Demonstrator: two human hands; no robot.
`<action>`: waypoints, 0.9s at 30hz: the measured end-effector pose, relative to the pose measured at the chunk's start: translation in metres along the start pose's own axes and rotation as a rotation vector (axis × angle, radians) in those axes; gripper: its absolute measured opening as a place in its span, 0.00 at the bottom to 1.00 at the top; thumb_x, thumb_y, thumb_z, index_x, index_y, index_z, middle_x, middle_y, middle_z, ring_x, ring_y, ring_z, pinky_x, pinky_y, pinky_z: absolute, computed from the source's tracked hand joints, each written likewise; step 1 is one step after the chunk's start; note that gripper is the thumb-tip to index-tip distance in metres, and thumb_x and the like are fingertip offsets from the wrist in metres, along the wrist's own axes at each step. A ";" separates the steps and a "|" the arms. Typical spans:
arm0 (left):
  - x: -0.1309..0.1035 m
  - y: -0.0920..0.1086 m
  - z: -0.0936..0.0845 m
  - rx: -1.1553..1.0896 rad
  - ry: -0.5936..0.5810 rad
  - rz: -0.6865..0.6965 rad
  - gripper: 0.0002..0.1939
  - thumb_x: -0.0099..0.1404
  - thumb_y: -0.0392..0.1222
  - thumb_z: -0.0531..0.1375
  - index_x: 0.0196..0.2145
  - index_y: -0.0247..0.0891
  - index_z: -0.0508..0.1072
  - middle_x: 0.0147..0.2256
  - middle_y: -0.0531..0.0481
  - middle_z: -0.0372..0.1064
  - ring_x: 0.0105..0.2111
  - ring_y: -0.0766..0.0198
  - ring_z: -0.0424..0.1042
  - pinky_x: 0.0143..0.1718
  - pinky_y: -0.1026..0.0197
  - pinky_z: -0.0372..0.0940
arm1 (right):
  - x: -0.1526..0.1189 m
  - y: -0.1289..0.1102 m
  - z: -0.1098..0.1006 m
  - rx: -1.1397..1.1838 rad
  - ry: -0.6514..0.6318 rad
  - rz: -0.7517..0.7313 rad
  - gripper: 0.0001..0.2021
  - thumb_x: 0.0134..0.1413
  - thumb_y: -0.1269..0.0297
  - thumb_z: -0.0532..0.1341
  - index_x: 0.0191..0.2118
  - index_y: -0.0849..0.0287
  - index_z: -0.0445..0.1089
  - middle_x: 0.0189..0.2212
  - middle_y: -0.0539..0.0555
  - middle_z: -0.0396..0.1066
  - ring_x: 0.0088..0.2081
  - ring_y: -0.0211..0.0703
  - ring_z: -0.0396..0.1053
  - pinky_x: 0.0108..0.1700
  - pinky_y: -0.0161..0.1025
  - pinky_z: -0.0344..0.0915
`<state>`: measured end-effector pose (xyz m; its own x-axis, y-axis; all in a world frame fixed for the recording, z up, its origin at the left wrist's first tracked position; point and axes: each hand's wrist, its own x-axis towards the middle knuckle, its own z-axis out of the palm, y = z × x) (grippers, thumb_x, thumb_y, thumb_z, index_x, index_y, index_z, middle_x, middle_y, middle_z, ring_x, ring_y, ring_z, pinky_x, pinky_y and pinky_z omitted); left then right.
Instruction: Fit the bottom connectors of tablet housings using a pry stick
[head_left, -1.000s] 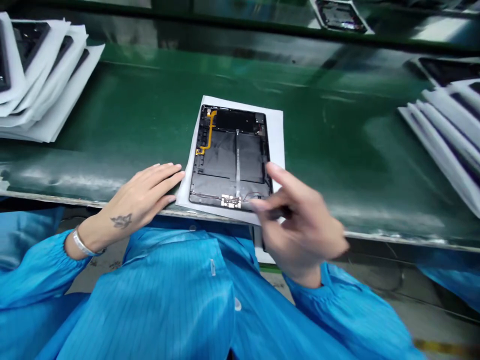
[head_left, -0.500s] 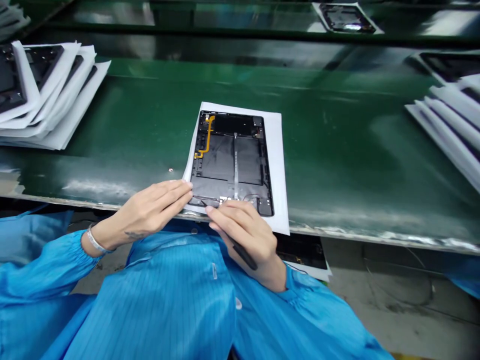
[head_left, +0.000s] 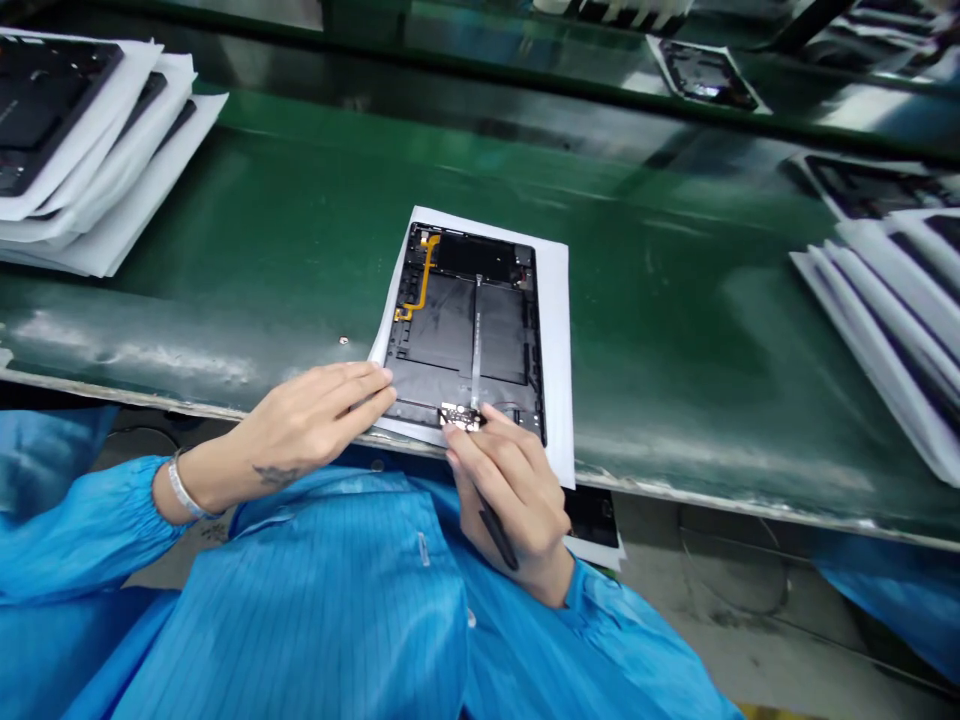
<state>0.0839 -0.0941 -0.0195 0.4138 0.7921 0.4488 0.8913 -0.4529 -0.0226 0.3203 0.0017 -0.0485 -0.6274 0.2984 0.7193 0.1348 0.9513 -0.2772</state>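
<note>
- From where I stand, the tablet housing [head_left: 442,320], its insides exposed, lies on a white sheet [head_left: 556,370] at the near edge of the green bench [head_left: 660,330].
- The left hand [head_left: 322,408] is laid fairly flat, gripping nothing, fingers nearly together, their tips at the housing's lower left corner.
- The right hand [head_left: 514,485] is closed around a dark, slim tool [head_left: 498,538], its back end slanting out below the fingers; I can't make out its tip.
- Those right fingertips are at the small circuit board [head_left: 460,416] along the housing's near edge.
- A grey ribbon cable [head_left: 477,340] runs up the middle from the board; an orange flex cable [head_left: 426,280] bends down the left side.
- Well apart, housings layered with white sheets form a left stack [head_left: 150,165] and a right stack [head_left: 892,320].
</note>
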 end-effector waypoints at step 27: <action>0.021 0.016 -0.001 0.228 -0.078 -0.006 0.10 0.74 0.36 0.53 0.47 0.34 0.74 0.42 0.39 0.74 0.40 0.55 0.74 0.39 0.55 0.65 | 0.055 0.007 0.009 0.464 -0.162 0.244 0.08 0.64 0.73 0.59 0.41 0.56 0.75 0.34 0.52 0.78 0.36 0.43 0.73 0.41 0.43 0.69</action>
<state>0.1066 -0.0848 -0.0091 0.4139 0.8275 0.3792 0.9088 -0.3514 -0.2250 0.2801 0.0239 -0.0166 -0.7351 0.4556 0.5020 -0.0387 0.7111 -0.7020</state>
